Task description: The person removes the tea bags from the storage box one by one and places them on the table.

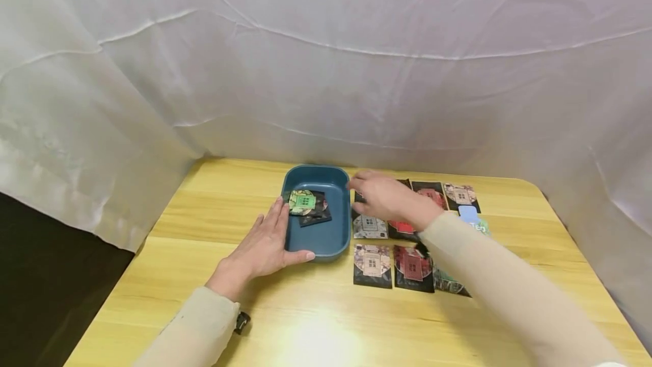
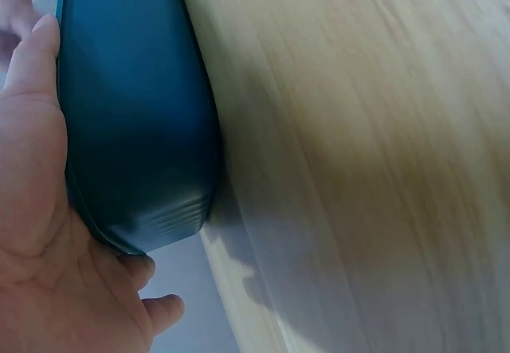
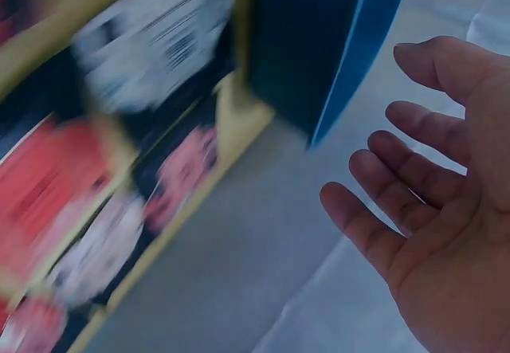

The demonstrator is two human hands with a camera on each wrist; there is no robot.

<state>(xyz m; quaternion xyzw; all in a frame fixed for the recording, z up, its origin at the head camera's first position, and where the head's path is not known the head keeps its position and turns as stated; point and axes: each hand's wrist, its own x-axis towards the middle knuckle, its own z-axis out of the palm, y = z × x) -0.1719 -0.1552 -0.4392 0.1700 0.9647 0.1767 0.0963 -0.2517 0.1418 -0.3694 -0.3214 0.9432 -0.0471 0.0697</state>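
Observation:
A dark blue rectangular tray (image 1: 323, 239) stands on the table. Inside it, a green-labelled packet (image 1: 304, 201) overlaps a dark packet (image 1: 317, 220). My left hand (image 1: 261, 247) rests at the tray's left side, fingers extended along the rim and thumb at the near corner. In the left wrist view, its palm and fingers lie against the tray wall (image 2: 135, 122). Over the packets right of the tray hovers my right hand (image 1: 384, 194), fingertips close to the tray's right rim. Its fingers are loosely bent with nothing between them in the right wrist view.
Several flat packets lie in rows to the right, among them a grey-labelled packet (image 1: 370, 226), a cream-labelled packet (image 1: 372, 265) and a dark red packet (image 1: 413, 268). My right forearm partly covers a blue-and-green packet (image 1: 470, 215). A pale cloth (image 1: 326, 95) hangs behind the wooden table (image 1: 229, 186).

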